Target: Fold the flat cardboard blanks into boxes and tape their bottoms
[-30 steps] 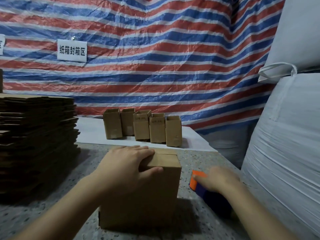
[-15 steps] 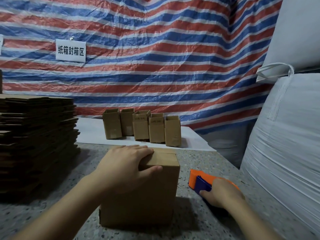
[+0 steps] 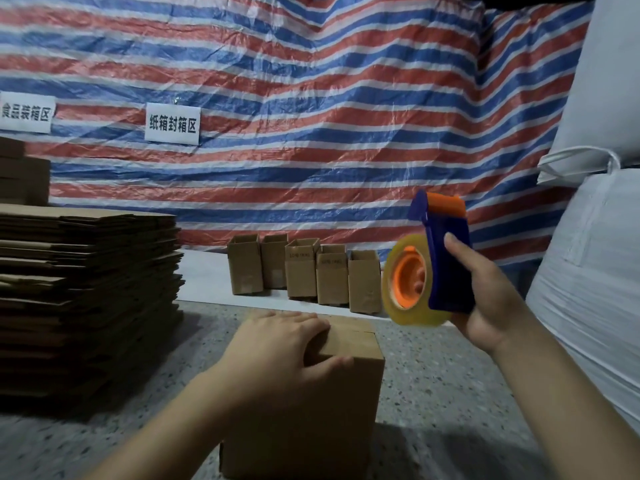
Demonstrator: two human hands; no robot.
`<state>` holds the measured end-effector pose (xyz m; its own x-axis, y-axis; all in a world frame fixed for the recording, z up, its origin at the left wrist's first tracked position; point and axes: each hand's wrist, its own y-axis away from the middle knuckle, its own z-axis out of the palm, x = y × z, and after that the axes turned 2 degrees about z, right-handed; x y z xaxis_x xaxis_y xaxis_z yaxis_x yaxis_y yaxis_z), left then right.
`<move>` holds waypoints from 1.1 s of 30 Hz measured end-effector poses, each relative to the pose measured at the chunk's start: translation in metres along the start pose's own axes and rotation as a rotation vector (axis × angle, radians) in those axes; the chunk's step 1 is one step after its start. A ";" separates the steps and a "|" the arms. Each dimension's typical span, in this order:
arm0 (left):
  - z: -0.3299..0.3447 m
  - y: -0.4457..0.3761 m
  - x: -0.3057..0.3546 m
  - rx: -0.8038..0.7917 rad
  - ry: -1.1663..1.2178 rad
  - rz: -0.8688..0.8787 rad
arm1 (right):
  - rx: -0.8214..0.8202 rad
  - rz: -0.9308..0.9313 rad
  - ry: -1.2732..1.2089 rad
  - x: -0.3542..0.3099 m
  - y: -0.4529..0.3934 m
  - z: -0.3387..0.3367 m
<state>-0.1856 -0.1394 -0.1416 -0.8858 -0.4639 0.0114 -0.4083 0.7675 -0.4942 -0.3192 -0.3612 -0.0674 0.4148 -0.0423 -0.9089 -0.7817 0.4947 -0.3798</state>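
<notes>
now the right hand (image 3: 485,299) grips the blue-and-orange tape dispenser (image 3: 433,261) up and right of the brown cardboard box (image 3: 311,403), whose folded flaps the left hand (image 3: 277,355) presses near the speckled counter's (image 3: 450,393) front edge.

A brown cardboard box (image 3: 311,403) stands upright near the front edge of the speckled tabletop (image 3: 433,375), its top flaps folded shut. A tall stack of flat blanks (image 3: 86,299) sits at the left edge. The blue-and-orange tape dispenser (image 3: 433,265) is held above the right side.

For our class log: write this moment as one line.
left hand presses box flaps | right hand holds tape gun raised | seam untaped
</notes>
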 end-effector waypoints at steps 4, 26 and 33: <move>-0.001 0.000 0.003 -0.014 0.089 -0.055 | -0.096 0.011 -0.198 -0.004 -0.008 0.029; -0.007 -0.005 0.005 0.021 0.292 -0.167 | -0.325 0.229 -0.193 0.025 -0.012 0.063; -0.023 -0.006 -0.003 -0.141 0.700 -0.274 | -0.465 0.296 0.090 -0.007 -0.035 0.057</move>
<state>-0.1852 -0.1325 -0.1189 -0.6627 -0.2938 0.6889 -0.6166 0.7361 -0.2793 -0.2686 -0.3289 -0.0386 0.1208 -0.0441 -0.9917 -0.9904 0.0620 -0.1234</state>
